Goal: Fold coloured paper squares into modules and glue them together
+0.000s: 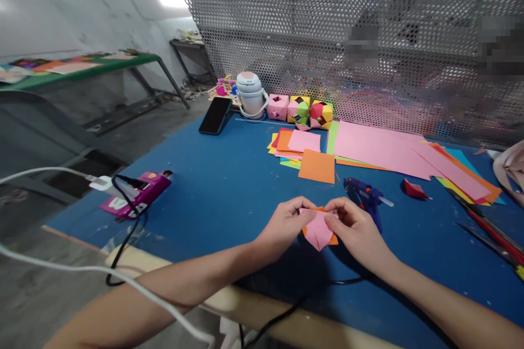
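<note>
Just beside the hot glue gun (370, 194), the ungloved right hand (362, 232) joins a slim, bare right forearm (442, 289); farther left of it, the left hand (278, 229) and left forearm (180, 283) are likewise bare.

Pinched between the left hand (280, 229) and right hand (362, 234) I see matt, creased pink and orange paper (318, 233). Just beyond the right hand lies a glue gun (369, 197) in smooth blue plastic; well left of the left hand, a power strip (154, 188) in glossy magenta plastic. Ahead of both hands, the perforated metal panel (311, 16) shines dully.
</note>
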The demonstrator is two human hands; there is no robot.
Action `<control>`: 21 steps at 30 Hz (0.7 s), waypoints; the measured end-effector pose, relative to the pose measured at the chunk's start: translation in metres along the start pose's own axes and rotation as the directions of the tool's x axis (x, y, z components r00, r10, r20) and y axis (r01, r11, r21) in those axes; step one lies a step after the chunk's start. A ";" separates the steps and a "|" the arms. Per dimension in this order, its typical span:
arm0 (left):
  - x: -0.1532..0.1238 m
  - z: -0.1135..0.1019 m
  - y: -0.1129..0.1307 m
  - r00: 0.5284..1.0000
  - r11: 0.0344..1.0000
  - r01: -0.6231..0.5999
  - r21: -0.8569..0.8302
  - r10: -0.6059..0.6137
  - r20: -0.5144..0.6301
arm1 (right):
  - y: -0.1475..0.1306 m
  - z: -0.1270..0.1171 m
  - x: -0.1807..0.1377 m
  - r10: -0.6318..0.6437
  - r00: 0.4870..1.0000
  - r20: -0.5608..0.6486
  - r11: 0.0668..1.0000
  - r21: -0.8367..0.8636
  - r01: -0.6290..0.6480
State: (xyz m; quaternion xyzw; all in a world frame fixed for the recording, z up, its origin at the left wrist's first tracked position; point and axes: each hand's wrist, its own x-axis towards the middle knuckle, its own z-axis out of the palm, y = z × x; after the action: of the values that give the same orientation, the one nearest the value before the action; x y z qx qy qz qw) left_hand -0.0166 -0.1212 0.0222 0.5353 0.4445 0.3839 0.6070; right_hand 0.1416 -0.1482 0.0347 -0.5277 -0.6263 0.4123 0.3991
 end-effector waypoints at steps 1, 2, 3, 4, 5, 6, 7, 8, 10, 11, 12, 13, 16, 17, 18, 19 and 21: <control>0.000 -0.001 0.000 1.000 1.000 -0.002 0.012 0.002 0.003 | 0.000 -0.001 0.000 -0.020 1.000 0.014 0.999 -0.024 0.021; 0.000 -0.001 0.001 1.000 1.000 -0.005 0.025 0.005 0.006 | 0.000 -0.001 0.000 -0.043 0.999 0.030 0.998 -0.049 0.044; 0.000 -0.002 0.001 1.000 0.999 -0.010 0.038 0.009 0.010 | 0.000 -0.001 -0.001 -0.065 0.997 0.043 0.995 -0.068 0.068; 0.000 -0.002 0.001 1.000 0.999 -0.015 0.052 0.015 0.013 | -0.001 -0.002 -0.001 -0.084 0.995 0.051 0.993 -0.081 0.088; 0.000 -0.003 0.001 1.000 0.997 -0.023 0.068 0.021 0.019 | -0.002 -0.002 -0.001 -0.097 0.994 0.055 0.991 -0.089 0.101; -0.001 -0.003 0.001 0.999 0.996 -0.031 0.087 0.029 0.025 | -0.002 -0.002 -0.001 -0.105 0.993 0.054 0.990 -0.091 0.109; -0.001 -0.003 0.001 0.999 0.993 -0.041 0.112 0.038 0.032 | -0.003 -0.002 -0.001 -0.110 0.993 0.050 0.990 -0.087 0.114; -0.001 -0.004 0.001 0.998 0.989 -0.054 0.141 0.049 0.040 | -0.004 -0.003 -0.001 -0.111 0.992 0.052 0.990 -0.076 0.115; -0.001 -0.003 0.002 0.995 0.977 -0.086 0.195 0.076 0.057 | -0.004 -0.003 0.000 -0.096 0.993 0.068 0.995 -0.018 0.098; -0.002 -0.003 0.002 0.994 0.970 -0.101 0.219 0.089 0.064 | -0.004 -0.004 0.001 -0.075 0.994 0.075 0.997 0.026 0.073; -0.002 -0.003 0.003 0.992 0.964 -0.115 0.241 0.102 0.069 | -0.004 -0.004 0.002 -0.046 0.996 0.074 0.996 0.076 0.040; -0.003 -0.002 0.003 0.991 0.957 -0.129 0.261 0.114 0.075 | -0.003 -0.003 0.003 -0.008 0.998 0.066 0.992 0.126 0.000; -0.004 -0.002 0.004 0.985 0.936 -0.169 0.310 0.147 0.093 | 0.001 -0.002 0.006 0.109 0.993 0.039 0.971 0.210 -0.114; -0.004 -0.002 0.003 0.983 0.929 -0.181 0.324 0.158 0.096 | 0.002 -0.001 0.007 0.133 0.990 0.049 0.968 0.208 -0.141; -0.005 -0.002 0.003 0.981 0.923 -0.191 0.334 0.167 0.099 | 0.003 -0.001 0.007 0.149 0.987 0.067 0.968 0.192 -0.159; -0.005 -0.002 0.003 0.979 0.918 -0.199 0.342 0.175 0.101 | 0.004 -0.001 0.007 0.156 0.984 0.088 0.971 0.170 -0.169; -0.005 -0.003 0.002 0.977 0.914 -0.210 0.347 0.185 0.102 | 0.004 0.000 0.007 0.153 0.981 0.123 0.978 0.124 -0.168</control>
State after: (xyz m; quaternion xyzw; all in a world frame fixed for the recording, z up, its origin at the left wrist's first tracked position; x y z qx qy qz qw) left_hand -0.0209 -0.1247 0.0247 0.6910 0.4295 0.3383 0.4728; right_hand 0.1424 -0.1409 0.0314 -0.5244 -0.5741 0.5134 0.3631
